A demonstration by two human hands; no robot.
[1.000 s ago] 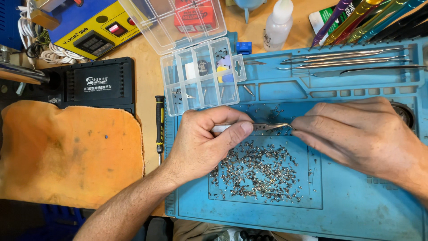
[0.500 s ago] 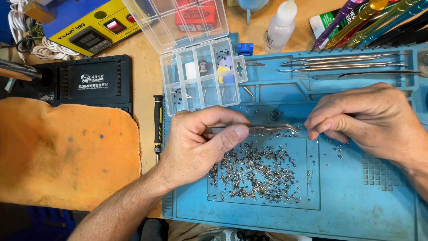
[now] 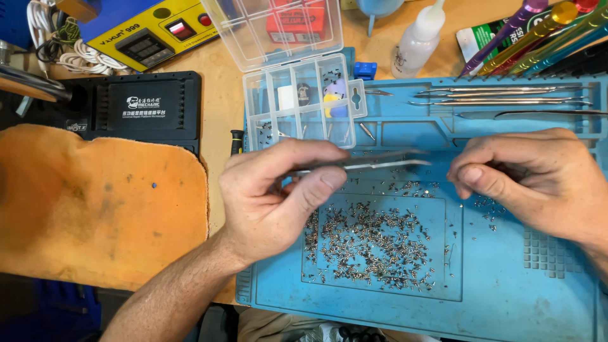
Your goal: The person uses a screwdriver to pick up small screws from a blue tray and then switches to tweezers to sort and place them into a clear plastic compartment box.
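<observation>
My left hand pinches a pair of silver tweezers, tips pointing right, above a blue work mat. A heap of several tiny metal screws lies on the mat just below the tweezers. My right hand rests on the mat to the right, thumb and fingers curled together; whether anything is between them I cannot see. A gap separates the tweezer tips from my right hand.
A clear compartment box with its lid open stands behind the left hand. Metal tools lie in the mat's rear tray, a white squeeze bottle behind. An orange cloth, a black holder and a yellow device lie left.
My right hand has let go of the tweezer tips and moved away to the right. My left hand keeps the tweezers in nearly the same place.
</observation>
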